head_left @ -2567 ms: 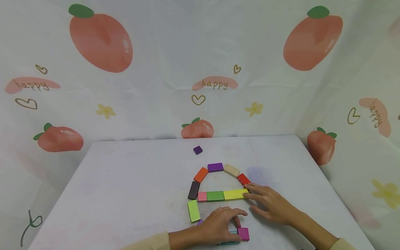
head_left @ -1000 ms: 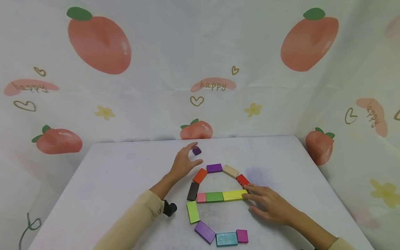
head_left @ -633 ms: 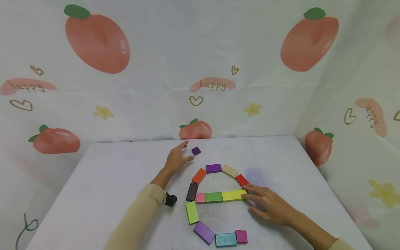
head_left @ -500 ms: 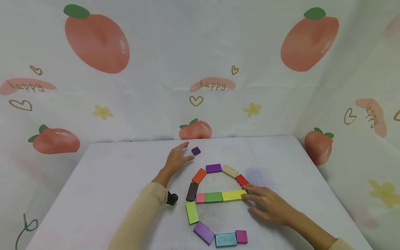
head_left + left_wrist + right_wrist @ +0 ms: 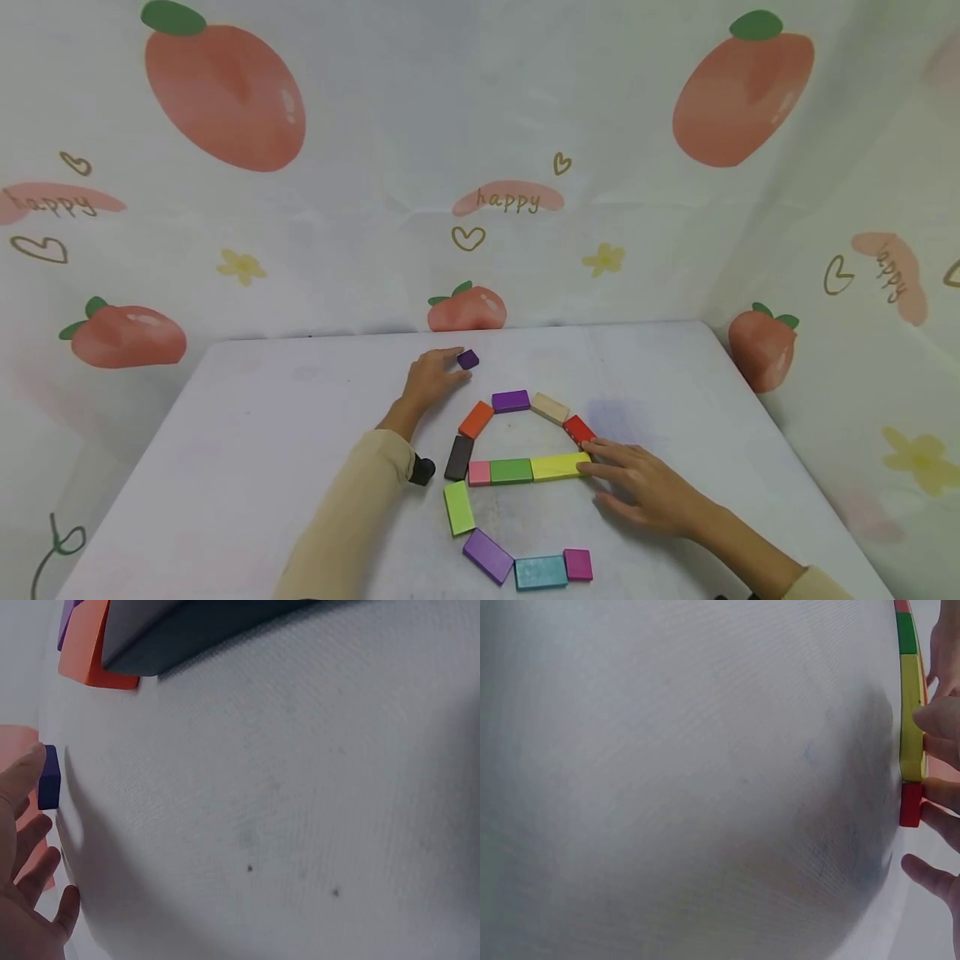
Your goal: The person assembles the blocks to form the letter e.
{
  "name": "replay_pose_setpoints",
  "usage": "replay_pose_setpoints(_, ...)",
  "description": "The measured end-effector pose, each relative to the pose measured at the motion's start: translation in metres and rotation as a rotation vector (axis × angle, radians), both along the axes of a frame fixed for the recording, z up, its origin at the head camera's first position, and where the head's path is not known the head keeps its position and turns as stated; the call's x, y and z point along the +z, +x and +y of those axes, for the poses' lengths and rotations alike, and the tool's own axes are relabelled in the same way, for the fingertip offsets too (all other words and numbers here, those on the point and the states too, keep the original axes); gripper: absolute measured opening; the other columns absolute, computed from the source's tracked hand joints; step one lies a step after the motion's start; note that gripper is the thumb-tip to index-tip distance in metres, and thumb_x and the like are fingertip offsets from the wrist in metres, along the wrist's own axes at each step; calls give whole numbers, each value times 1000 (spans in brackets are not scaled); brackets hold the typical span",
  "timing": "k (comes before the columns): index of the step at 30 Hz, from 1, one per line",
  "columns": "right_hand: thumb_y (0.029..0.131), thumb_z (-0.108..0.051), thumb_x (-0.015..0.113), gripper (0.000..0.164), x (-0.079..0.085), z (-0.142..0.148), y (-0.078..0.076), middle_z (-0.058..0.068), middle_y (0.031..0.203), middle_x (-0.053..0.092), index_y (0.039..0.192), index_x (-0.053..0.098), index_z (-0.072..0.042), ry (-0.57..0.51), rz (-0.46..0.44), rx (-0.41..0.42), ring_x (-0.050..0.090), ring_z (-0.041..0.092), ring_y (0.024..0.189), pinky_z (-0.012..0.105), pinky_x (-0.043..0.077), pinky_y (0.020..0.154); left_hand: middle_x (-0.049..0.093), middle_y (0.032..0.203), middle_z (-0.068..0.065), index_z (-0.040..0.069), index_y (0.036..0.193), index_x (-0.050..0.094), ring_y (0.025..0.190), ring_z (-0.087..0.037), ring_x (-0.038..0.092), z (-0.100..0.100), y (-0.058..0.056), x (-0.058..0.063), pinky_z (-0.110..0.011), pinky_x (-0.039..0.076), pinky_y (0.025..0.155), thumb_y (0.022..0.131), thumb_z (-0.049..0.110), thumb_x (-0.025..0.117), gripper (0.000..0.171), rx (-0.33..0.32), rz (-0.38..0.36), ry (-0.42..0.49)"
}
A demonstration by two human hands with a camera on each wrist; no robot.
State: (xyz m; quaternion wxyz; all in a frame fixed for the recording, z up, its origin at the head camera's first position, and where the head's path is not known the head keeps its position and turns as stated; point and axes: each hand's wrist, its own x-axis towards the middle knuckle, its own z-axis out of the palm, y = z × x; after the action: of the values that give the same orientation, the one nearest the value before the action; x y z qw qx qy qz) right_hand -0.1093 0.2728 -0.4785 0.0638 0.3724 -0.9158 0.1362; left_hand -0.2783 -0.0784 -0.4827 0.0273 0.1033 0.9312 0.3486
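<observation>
At the far side of the table, my left hand (image 5: 432, 375) reaches for a small dark purple block (image 5: 468, 359), its index fingertip and thumb on either side. In the left wrist view the thumb overlaps the dark purple block (image 5: 49, 780) and the other fingers are spread. My right hand (image 5: 648, 492) lies with relaxed fingers, fingertips at the red block (image 5: 579, 430) and the end of the long yellow block (image 5: 557, 467). The yellow block joins a green block (image 5: 511, 471) and a pink block (image 5: 479, 472) in a straight row.
A curve of blocks surrounds the row: beige (image 5: 550, 408), purple (image 5: 511, 402), orange (image 5: 476, 420), black (image 5: 459, 457), lime (image 5: 459, 508), light purple (image 5: 488, 556), teal (image 5: 541, 572) and magenta (image 5: 577, 565). A fruit-print cloth (image 5: 390, 167) hangs behind the white table (image 5: 247, 483).
My left hand has left the teal and magenta blocks and moved to the far side, its fingers now closing in around the dark purple block. The right hand has stayed in place.
</observation>
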Motion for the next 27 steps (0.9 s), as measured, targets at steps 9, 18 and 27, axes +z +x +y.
replay_pose_setpoints(9, 83, -28, 80, 43, 1, 0, 0, 5, 138, 60, 124, 71, -21, -1, -3, -2, 56, 27, 126, 52, 54, 90, 64, 132, -13, 6, 130, 66, 129, -35, 53, 6, 2, 0, -58, 36, 105, 88, 21, 75, 45, 33, 37, -32)
replay_pose_setpoints(18, 82, -28, 80, 43, 2, -1, -1, 6, 137, 61, 124, 71, -21, 6, -6, -1, 57, 28, 125, 53, 54, 90, 67, 127, -12, 7, 124, 70, 123, -33, 58, 15, 3, 4, -56, 39, 100, 91, 12, 72, 34, 103, 47, -57)
replay_pose_setpoints(27, 83, -28, 80, 42, 1, -1, 0, 6, 137, 61, 123, 71, -21, 5, -10, -2, 57, 28, 125, 53, 54, 89, 71, 118, -11, 5, 119, 72, 115, -32, 62, 15, 2, 1, -55, 39, 97, 85, 16, 78, 36, 126, 70, -57)
